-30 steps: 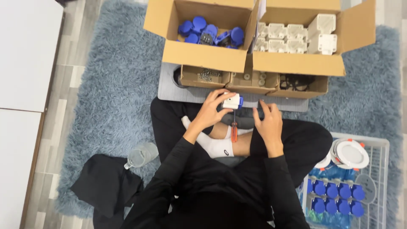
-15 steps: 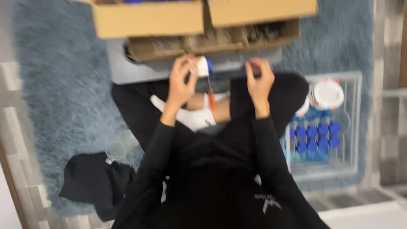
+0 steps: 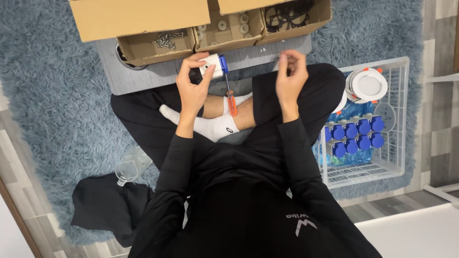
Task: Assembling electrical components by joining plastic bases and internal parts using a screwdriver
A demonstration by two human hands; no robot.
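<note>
My left hand (image 3: 192, 88) grasps a small white socket block with a blue end (image 3: 214, 66), my fingers (image 3: 206, 75) wrapped round its near side so most of its underside is hidden from me. It sits just above my lap, at the near edge of the grey worktop (image 3: 143, 79). My right hand (image 3: 289, 76) is raised beside it, well apart from the block, fingertips pinched together; it is blurred, and I cannot tell whether anything small sits between them. An orange-handled screwdriver (image 3: 231, 100) lies on my crossed legs just below the block, its tip hidden behind the block.

Between my hands there is open room over my knees. The worktop is narrow, and the cardboard boxes crowd its far edge. The left tray (image 3: 155, 45) holds loose screws, the middle tray (image 3: 229, 28) holds small pale round parts, and the right tray (image 3: 294, 16) holds black ring-shaped pieces, partly cut off at the top of the view. A larger cardboard box (image 3: 138, 19) covers what lies behind.

To my right a white wire basket (image 3: 382, 138) holds rows of blue-capped sockets (image 3: 356, 136) and a round white fitting (image 3: 367, 86). On the blue rug (image 3: 57, 110) to my left lie a clear plastic cup (image 3: 131, 165) and a black cloth (image 3: 103, 205).
</note>
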